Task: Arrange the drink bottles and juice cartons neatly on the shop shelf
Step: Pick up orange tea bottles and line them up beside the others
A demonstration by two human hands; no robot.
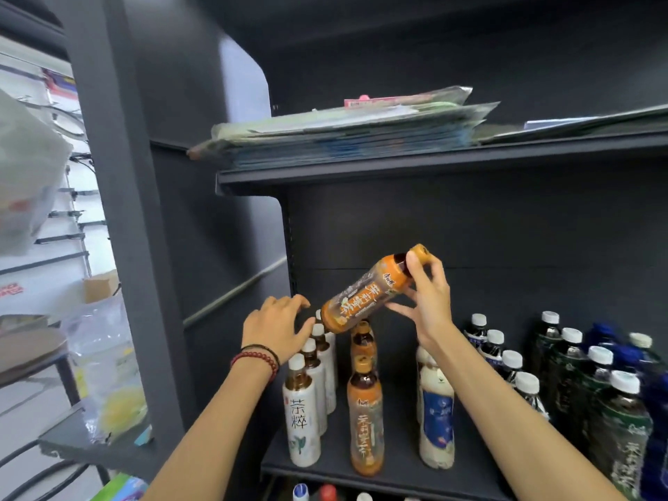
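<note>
One orange bottle [365,289] tilted above orange row [365,417], right hand [430,301] gripping neck end. Left hand [276,329] spread, empty, left of row. Risk: low base clips row, topples bottles.

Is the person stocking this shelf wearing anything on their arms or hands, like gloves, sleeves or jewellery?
No gloves and no sleeves show: both forearms are bare. At the wrist of the left hand sit a dark red bead bracelet and a thin black band beside it. The right hand and its wrist wear nothing visible.
</note>
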